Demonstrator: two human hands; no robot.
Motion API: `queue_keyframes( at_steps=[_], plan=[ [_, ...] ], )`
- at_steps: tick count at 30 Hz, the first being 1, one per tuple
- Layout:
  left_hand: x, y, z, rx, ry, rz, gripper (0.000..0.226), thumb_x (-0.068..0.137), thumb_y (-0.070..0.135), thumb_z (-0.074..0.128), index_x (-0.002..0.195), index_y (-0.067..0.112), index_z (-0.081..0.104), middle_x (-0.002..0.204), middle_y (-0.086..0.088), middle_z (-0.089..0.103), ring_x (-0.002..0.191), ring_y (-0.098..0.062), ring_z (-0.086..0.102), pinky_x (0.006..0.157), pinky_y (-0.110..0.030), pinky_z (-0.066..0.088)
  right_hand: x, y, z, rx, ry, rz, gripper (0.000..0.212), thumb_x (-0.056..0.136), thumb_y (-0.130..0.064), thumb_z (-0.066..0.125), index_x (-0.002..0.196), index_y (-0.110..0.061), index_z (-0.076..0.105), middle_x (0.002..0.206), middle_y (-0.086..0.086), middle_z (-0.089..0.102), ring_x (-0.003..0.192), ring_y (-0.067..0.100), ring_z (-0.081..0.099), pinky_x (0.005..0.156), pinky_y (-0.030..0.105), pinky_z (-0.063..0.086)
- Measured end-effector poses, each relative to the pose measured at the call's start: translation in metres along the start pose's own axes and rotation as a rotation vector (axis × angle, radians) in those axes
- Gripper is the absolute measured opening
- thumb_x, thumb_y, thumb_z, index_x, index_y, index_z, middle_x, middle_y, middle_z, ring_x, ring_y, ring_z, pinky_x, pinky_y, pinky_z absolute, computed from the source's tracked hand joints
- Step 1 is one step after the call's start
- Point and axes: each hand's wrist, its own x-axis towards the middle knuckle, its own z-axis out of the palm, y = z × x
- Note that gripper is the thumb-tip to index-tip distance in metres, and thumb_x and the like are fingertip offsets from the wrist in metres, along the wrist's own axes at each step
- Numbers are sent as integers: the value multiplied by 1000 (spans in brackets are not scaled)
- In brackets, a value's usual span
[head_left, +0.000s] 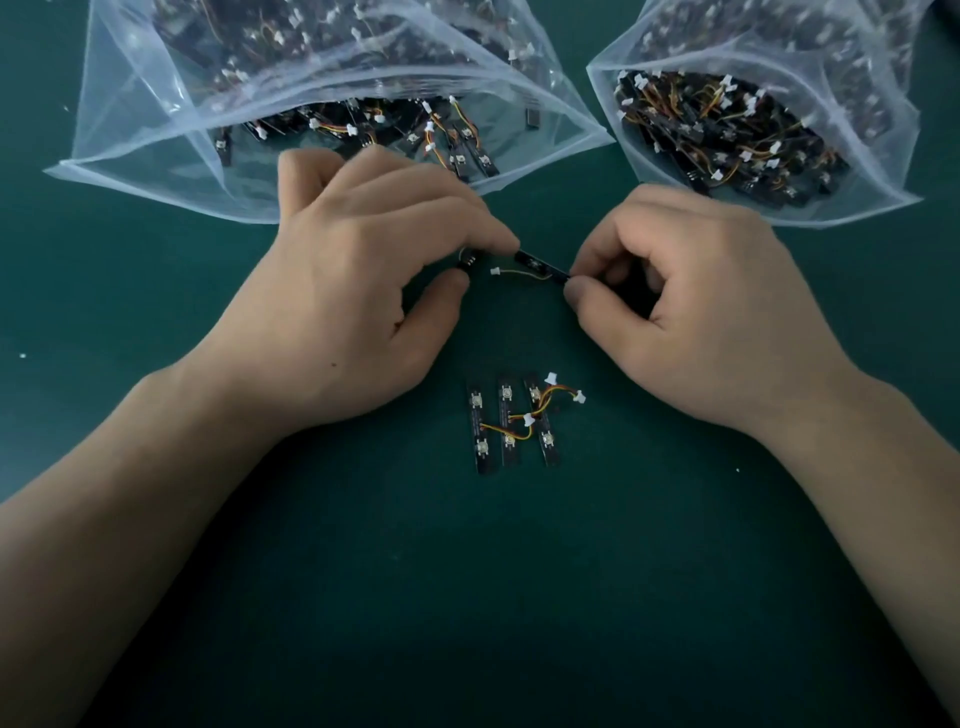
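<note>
Between my two hands a narrow black circuit strip (540, 264) lies just above the green mat (467, 597). Its thin yellow wire ends in a small white connector (496, 271). My left hand (358, 291) pinches the strip's left end with curled fingers, and a second small black piece (467, 258) shows between its thumb and forefinger. My right hand (701, 306) pinches the strip's right end between thumb and forefinger. Three matching black strips (511, 423) with wires and white connectors lie side by side below my hands.
An open clear plastic bag (156, 156) full of black strips with wires lies at the top left, its mouth facing my left hand. A second such bag (857, 171) lies at the top right. Both forearms rest on the mat.
</note>
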Motion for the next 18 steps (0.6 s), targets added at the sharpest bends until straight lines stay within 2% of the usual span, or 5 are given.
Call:
queue_keyframes(
  at_steps=[3,5,9,13,18],
  plan=[
    [0,1,0,24,58,-67,26,94,19,67,118,24,74,125,16,67,121,-17,57,99,-39,22,0,-1,-1,-20,14,17,8,90,-35,67,85,-28,65,84,-12,60,71,6,54,61,35,49],
    [0,1,1,51,66,-109,26,95,27,69,120,24,74,120,17,67,119,-19,58,98,-37,21,0,-1,-2,-57,17,15,11,89,-34,66,82,-27,62,81,-10,59,71,11,53,60,37,50],
    [1,1,1,13,34,-87,19,93,19,73,111,24,76,100,17,71,101,-20,65,95,-37,26,0,-1,-2,-70,25,16,15,90,-35,64,80,-26,58,84,-9,57,70,13,52,59,37,48],
    [1,5,0,37,96,-78,17,89,11,73,101,23,76,93,19,71,91,-19,64,93,-35,23,-1,-2,0,-74,42,19,15,90,-35,65,79,-27,58,87,-9,57,68,13,51,59,34,45],
    [0,6,-4,57,98,-70,8,91,25,73,98,25,78,84,20,68,91,-17,60,91,-38,17,-2,0,-2,-78,28,-1,18,90,-34,65,76,-26,58,93,-7,58,67,14,51,58,35,46]
  ],
)
